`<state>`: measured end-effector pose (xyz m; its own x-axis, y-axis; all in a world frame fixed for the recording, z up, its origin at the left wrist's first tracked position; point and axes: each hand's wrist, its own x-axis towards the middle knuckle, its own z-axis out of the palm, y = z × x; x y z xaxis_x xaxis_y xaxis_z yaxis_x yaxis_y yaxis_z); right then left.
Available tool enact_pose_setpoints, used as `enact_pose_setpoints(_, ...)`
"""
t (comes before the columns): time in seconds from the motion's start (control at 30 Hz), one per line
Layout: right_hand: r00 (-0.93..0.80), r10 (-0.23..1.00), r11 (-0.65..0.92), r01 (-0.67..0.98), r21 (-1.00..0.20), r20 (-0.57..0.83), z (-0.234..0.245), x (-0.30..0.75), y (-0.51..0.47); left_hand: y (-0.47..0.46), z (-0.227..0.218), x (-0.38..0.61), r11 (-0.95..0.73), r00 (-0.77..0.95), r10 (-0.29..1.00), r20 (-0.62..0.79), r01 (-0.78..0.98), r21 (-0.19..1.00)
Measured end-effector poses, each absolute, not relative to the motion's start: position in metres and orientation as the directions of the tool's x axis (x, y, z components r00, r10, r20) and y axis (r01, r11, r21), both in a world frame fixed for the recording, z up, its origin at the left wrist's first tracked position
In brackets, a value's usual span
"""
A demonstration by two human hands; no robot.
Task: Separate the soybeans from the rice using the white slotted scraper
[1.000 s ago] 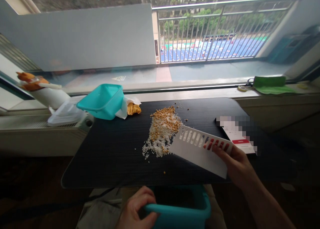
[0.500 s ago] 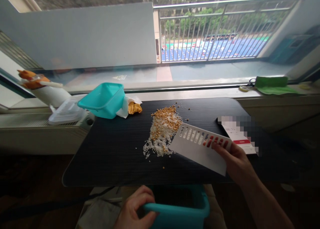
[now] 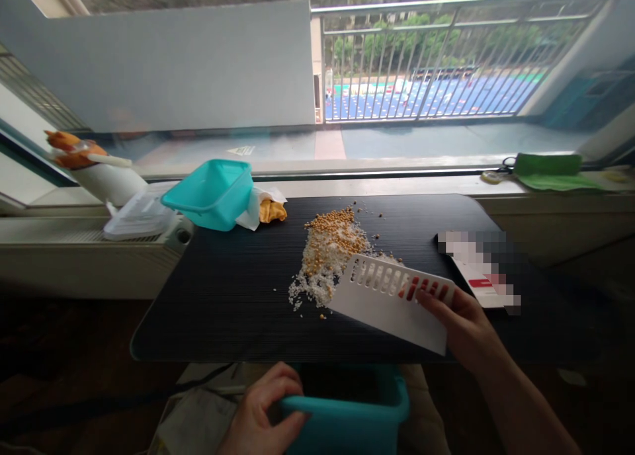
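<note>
Here, in the head view, a black table stands against a window sill, with a metal railing outside the glass. At the table's far left corner a tilted teal tub leans beside a clear plastic lid and a white wrapper holding something orange. A white cylinder lies further left on the sill, and a green cloth lies far right. A card with a red mark lies on the table to the right, near the right hand. A pile of yellow beans and white rice sits mid-table. The white slotted scraper stands tilted on its long edge just in front of the pile's near right side, hiding part of it. The right hand pinches the scraper's right end, its fingers behind the blade and showing through the slots. Below the table's near edge the left hand is curled closed over the rim of a second teal tub.
</note>
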<state>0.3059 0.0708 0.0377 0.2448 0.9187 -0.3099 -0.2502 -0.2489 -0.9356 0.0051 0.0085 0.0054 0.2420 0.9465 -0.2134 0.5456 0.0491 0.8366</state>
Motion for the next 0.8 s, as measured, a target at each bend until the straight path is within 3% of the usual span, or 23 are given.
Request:
enact_pose_setpoints(0.47,0.031,0.983,-0.182,-0.036,-0.983,-0.183,0.040,0.273,0.078,0.009,0.007,-0.015,0.038,0.166,0.972,-0.164,0.580,0.813)
enact_pose_setpoints(0.7,0.011,0.982,-0.186,-0.046,-0.981,-0.187,0.034,0.272,0.072,0.009,0.008,-0.015,0.058,0.138,0.977,-0.165,0.568,0.821)
enact_pose_setpoints(0.8,-0.112,0.980,-0.167,-0.039,-0.985,-0.162,0.029,0.259,0.071,0.010,0.007,-0.024,0.065,0.122,0.979,-0.161,0.566,0.822)
